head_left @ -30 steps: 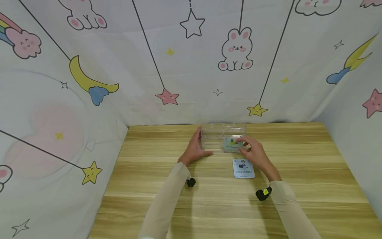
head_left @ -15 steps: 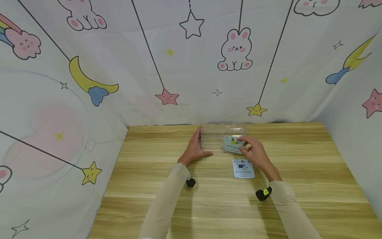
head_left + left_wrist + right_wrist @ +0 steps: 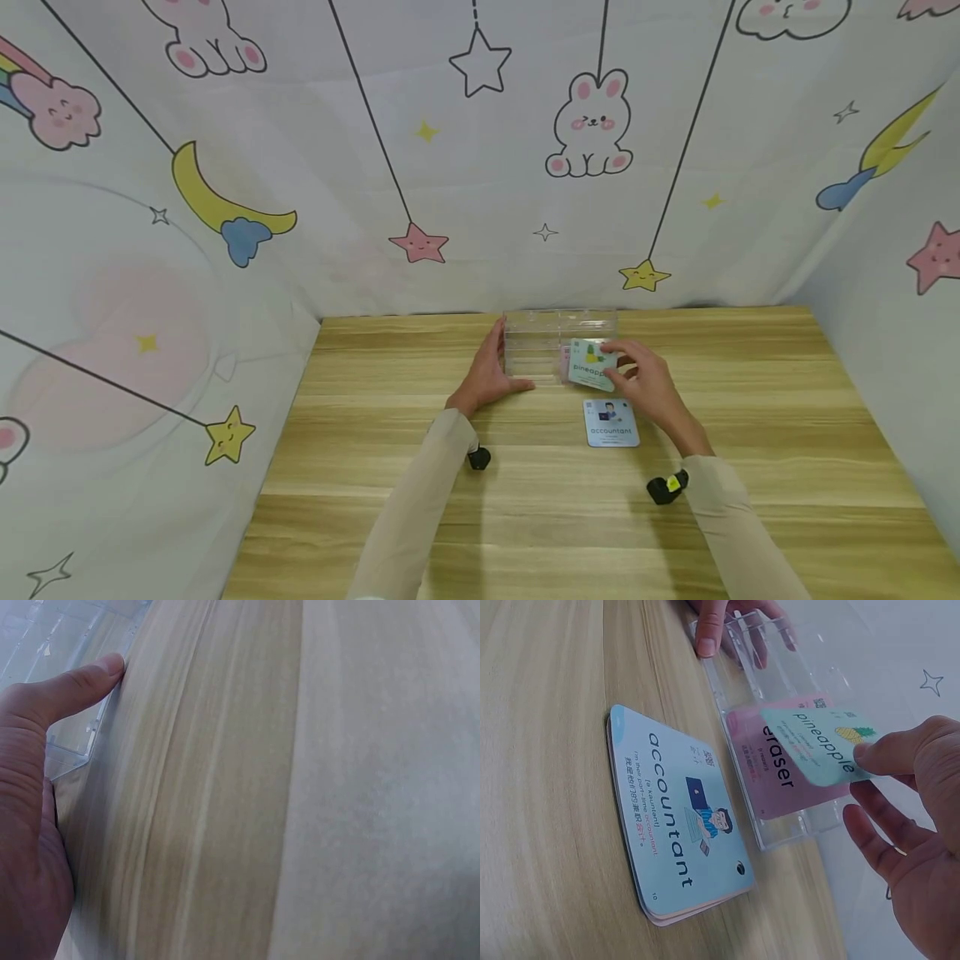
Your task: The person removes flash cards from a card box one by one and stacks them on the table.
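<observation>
A green "pineapple" card [image 3: 817, 746] is pinched between the thumb and fingers of my right hand [image 3: 647, 382]. It tilts in front of a pink "eraser" card [image 3: 787, 795], which stands in the right-hand part of a clear plastic card holder [image 3: 532, 343]. At the holder's left end, my left hand [image 3: 491, 375] grips it, with the thumb [image 3: 86, 681] along the front edge and the fingers against the side. Below the right hand, a small stack of cards with a blue "accountant" card [image 3: 682, 817] on top lies on the table.
The wood-grain table [image 3: 555, 525] stretches out on both sides of the holder. A white cloth with cartoon prints [image 3: 495, 167] hangs right behind it and to either side.
My right hand has drawn the pineapple card slightly forward and right, out of the holder, exposing the edge of a pink card behind it. The left hand has stayed in place.
</observation>
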{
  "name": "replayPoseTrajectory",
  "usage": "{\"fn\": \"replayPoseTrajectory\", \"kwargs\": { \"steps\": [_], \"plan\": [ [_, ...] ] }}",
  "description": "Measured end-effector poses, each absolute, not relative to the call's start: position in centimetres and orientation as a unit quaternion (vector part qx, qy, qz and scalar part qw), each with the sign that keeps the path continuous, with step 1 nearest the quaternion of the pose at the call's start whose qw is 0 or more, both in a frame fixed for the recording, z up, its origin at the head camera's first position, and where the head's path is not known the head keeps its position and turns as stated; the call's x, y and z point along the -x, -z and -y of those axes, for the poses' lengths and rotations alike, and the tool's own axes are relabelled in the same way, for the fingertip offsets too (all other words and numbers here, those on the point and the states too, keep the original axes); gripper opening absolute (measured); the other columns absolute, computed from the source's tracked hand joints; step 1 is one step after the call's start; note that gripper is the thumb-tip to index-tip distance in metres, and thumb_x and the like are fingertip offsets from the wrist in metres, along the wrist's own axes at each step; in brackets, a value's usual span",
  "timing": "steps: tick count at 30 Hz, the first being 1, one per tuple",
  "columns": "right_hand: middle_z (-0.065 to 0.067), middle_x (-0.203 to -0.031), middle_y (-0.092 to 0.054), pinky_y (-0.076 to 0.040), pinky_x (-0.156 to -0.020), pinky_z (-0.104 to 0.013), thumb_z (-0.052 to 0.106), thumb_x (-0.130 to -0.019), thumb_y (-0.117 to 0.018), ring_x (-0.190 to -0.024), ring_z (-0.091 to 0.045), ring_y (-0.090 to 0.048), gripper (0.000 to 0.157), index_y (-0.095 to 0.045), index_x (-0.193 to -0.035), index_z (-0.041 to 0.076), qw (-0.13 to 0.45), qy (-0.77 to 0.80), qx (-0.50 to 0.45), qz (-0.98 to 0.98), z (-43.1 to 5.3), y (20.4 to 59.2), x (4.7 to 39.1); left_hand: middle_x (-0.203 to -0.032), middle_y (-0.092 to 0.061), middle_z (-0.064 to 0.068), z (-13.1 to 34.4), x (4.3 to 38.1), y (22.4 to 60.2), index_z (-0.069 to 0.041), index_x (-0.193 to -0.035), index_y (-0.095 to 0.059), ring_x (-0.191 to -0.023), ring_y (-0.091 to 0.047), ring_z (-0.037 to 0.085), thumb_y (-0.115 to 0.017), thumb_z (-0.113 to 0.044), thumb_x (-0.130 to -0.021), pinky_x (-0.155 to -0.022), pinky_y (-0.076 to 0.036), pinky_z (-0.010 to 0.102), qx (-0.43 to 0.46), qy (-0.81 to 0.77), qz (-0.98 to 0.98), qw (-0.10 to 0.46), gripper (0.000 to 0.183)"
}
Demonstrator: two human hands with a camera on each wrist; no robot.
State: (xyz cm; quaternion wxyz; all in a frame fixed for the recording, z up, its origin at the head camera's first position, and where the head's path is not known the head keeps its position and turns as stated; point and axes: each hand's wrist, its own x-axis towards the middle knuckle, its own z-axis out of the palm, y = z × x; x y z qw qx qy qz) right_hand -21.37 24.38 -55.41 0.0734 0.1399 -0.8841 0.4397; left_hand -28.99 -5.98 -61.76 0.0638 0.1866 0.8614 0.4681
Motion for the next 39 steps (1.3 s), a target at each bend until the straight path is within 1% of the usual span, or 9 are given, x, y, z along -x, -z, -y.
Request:
{"fn": "replayPoseTrajectory", "kwargs": {
  "steps": [2, 8, 10, 14, 22, 25, 30, 37, 39],
  "plan": [
    [-0.017, -0.128, -0.065, -0.062, -0.078, -0.034, -0.004, -0.093, -0.074, -0.099, -0.034, -0.068, 0.036, -0.067, -0.128, 0.003, 0.075, -0.442, -0.137, 0.883, -24.5, 55.5, 21.3, -0.171, -0.017, 0.009, 6.0, 29.0, 61.8, -0.017, -0.168, 0.000, -0.154, -0.027, 0.020, -0.099, -0.028, -0.072, -0.121, -0.031, 0.026, -0.187, -0.470, -0.861, 0.065, 0.138],
    [-0.018, -0.129, -0.065, -0.063, -0.080, -0.044, -0.004, -0.093, -0.075, -0.098, -0.035, -0.069, 0.036, -0.066, -0.127, 0.002, 0.069, -0.444, -0.133, 0.884, -25.0, 55.5, 21.1, -0.171, -0.016, 0.011, 6.0, 29.1, 61.7, -0.016, -0.168, 0.001, -0.154, -0.026, 0.021, -0.099, -0.028, -0.072, -0.121, -0.030, 0.026, -0.189, -0.469, -0.860, 0.066, 0.138],
    [-0.018, -0.130, -0.064, -0.063, -0.080, -0.045, -0.003, -0.093, -0.075, -0.099, -0.035, -0.068, 0.036, -0.066, -0.128, 0.002, 0.066, -0.441, -0.130, 0.886, -25.1, 55.4, 21.0, -0.171, -0.016, 0.011, 6.0, 29.1, 61.7, -0.015, -0.168, 0.000, -0.154, -0.026, 0.021, -0.099, -0.028, -0.072, -0.121, -0.030, 0.027, -0.191, -0.470, -0.860, 0.064, 0.139],
    [-0.017, -0.130, -0.064, -0.063, -0.080, -0.040, -0.002, -0.093, -0.075, -0.097, -0.033, -0.069, 0.037, -0.067, -0.129, 0.003, 0.065, -0.437, -0.126, 0.888, -25.5, 55.5, 20.7, -0.171, -0.017, 0.010, 6.0, 29.2, 61.7, -0.016, -0.168, 0.000, -0.154, -0.026, 0.021, -0.099, -0.028, -0.071, -0.121, -0.030, 0.026, -0.189, -0.470, -0.860, 0.063, 0.139],
    [-0.016, -0.126, -0.065, -0.060, -0.079, -0.022, -0.003, -0.092, -0.077, -0.093, -0.030, -0.068, 0.036, -0.068, -0.127, 0.002, 0.073, -0.442, -0.135, 0.884, -26.0, 55.9, 19.9, -0.171, -0.018, 0.012, 6.0, 29.2, 61.8, -0.014, -0.168, 0.000, -0.154, -0.027, 0.022, -0.099, -0.028, -0.071, -0.121, -0.030, 0.026, -0.192, -0.466, -0.861, 0.059, 0.139],
    [-0.017, -0.126, -0.065, -0.059, -0.080, -0.021, -0.004, -0.091, -0.077, -0.093, -0.030, -0.067, 0.036, -0.068, -0.126, 0.001, 0.066, -0.442, -0.129, 0.885, -26.1, 55.9, 19.6, -0.171, -0.018, 0.011, 6.0, 29.2, 61.8, -0.015, -0.168, 0.000, -0.154, -0.027, 0.022, -0.099, -0.028, -0.071, -0.121, -0.030, 0.027, -0.192, -0.469, -0.860, 0.060, 0.139],
    [-0.019, -0.125, -0.066, -0.061, -0.080, -0.025, -0.005, -0.091, -0.076, -0.093, -0.030, -0.067, 0.037, -0.068, -0.126, 0.000, 0.058, -0.446, -0.125, 0.884, -26.1, 55.9, 19.2, -0.171, -0.017, 0.009, 6.0, 29.2, 61.8, -0.016, -0.168, 0.000, -0.154, -0.026, 0.020, -0.099, -0.029, -0.072, -0.121, -0.030, 0.025, -0.189, -0.468, -0.861, 0.064, 0.138],
    [-0.017, -0.127, -0.065, -0.059, -0.078, -0.019, -0.005, -0.091, -0.076, -0.092, -0.027, -0.068, 0.038, -0.067, -0.129, 0.001, 0.032, -0.454, -0.124, 0.882, -26.5, 56.3, 18.7, -0.171, -0.016, 0.009, 6.0, 29.2, 61.8, -0.017, -0.168, 0.000, -0.154, -0.026, 0.019, -0.099, -0.030, -0.071, -0.121, -0.031, 0.025, -0.191, -0.468, -0.861, 0.063, 0.139],
    [-0.018, -0.128, -0.065, -0.060, -0.079, -0.021, -0.005, -0.091, -0.076, -0.094, -0.028, -0.069, 0.039, -0.067, -0.129, 0.001, 0.020, -0.461, -0.124, 0.878, -26.5, 56.4, 18.6, -0.171, -0.016, 0.008, 6.1, 29.2, 61.8, -0.018, -0.168, 0.000, -0.154, -0.026, 0.019, -0.099, -0.029, -0.071, -0.121, -0.031, 0.025, -0.191, -0.468, -0.861, 0.062, 0.139]
  ]
}}
